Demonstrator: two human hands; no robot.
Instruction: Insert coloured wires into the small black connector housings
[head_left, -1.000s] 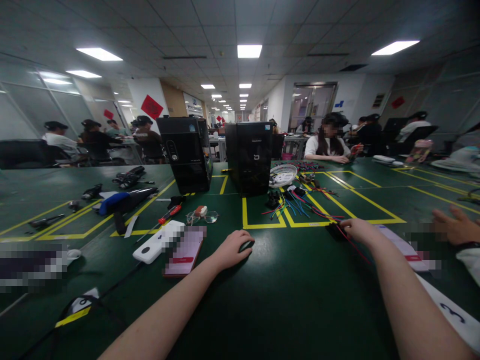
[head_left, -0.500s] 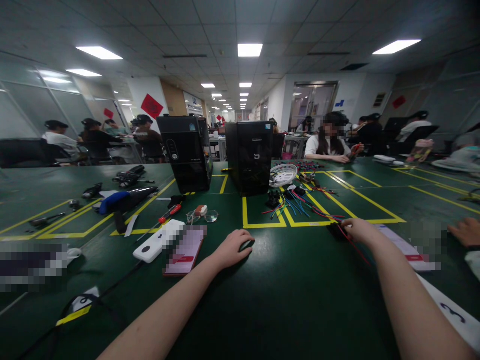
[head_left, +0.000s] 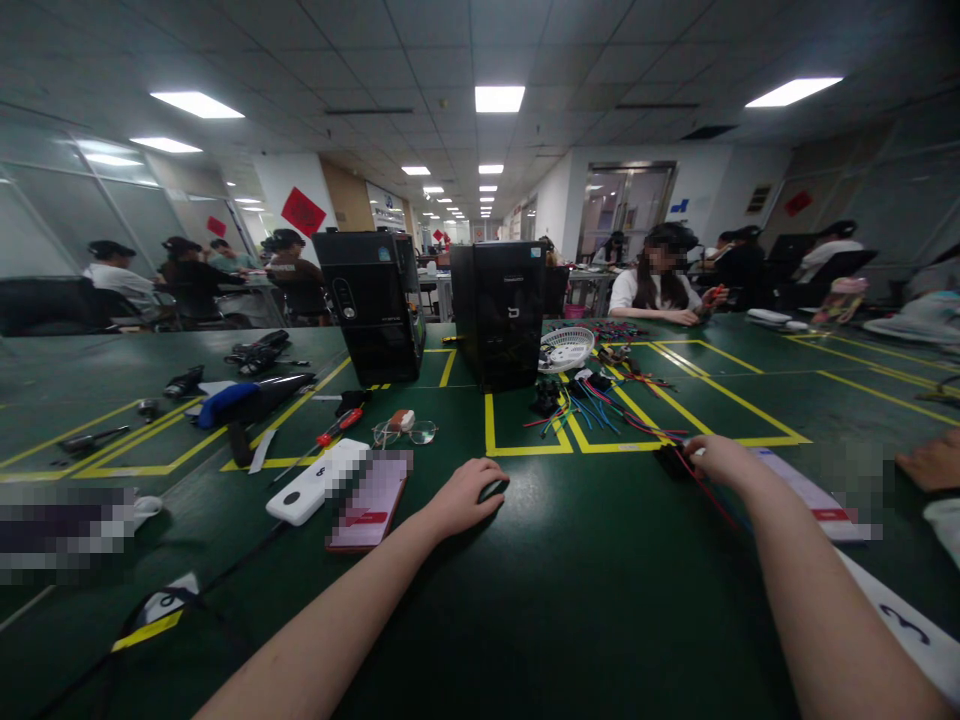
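Note:
My left hand [head_left: 471, 495] rests on the green table near the middle, fingers curled and thumb close to the forefinger. A dark patch shows between them; I cannot make out whether it is a small object or the table. Further right, my right hand [head_left: 716, 461] is closed at the edge of a black wire connector [head_left: 672, 461] lying on the table. Red and blue wires [head_left: 711, 498] trail from it under my wrist. Between the hands and farther back lies a bundle of coloured wires [head_left: 596, 412] with black connectors [head_left: 549, 399].
Two black computer towers [head_left: 371, 310] stand at the back. Left of my left arm lie a phone [head_left: 379, 495], a white power bank [head_left: 311, 485], glasses [head_left: 405, 431] and a red screwdriver [head_left: 340, 427]. A white basket [head_left: 568, 349] sits behind the wires. A co-worker's hand [head_left: 930, 463] is at far right.
Both my hands stay almost where they were. The co-worker's hand at the far right has shifted slightly.

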